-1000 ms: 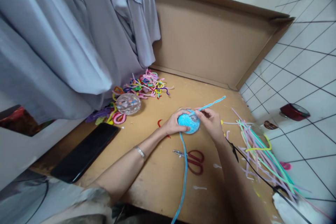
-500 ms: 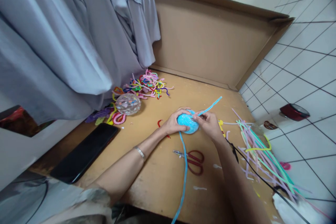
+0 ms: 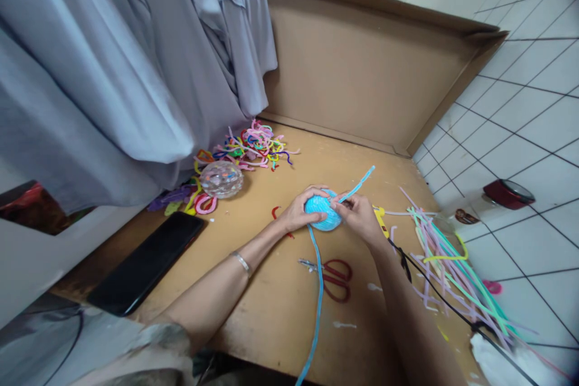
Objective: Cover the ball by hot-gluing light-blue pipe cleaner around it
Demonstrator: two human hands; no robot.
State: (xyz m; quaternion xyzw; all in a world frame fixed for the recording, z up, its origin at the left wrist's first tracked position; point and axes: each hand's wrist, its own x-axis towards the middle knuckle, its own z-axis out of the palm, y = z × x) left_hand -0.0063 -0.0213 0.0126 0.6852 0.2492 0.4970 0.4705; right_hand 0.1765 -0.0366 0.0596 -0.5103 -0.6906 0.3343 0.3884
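Observation:
A round ball (image 3: 322,208) wound with light-blue fuzzy strands is between my two hands above the table. My left hand (image 3: 299,208) curls around its left side, with the thumb across the front. At the ball's upper right, my right hand (image 3: 359,214) pinches a light-blue pipe cleaner (image 3: 362,182), whose free end sticks up and right. Another long light-blue strand (image 3: 319,295) hangs from underneath the ball toward the table's near edge. It crosses red-handled scissors (image 3: 337,280) lying below my hands. The fingertips of my right hand hide the spot where they meet the ball.
Behind my right wrist is a yellow tool (image 3: 381,222) with a black cord. Loose pastel pipe cleaners (image 3: 446,265) lie at right beside a clear red-lidded jar (image 3: 479,208). At left are a phone (image 3: 149,262), a clear bowl (image 3: 221,180) and piled colourful pipe cleaners (image 3: 257,145). Cardboard (image 3: 353,66) stands behind.
My right hand has shifted slightly left, and the pipe cleaner's free end has moved left with it. My left hand and the ball stay nearly in place.

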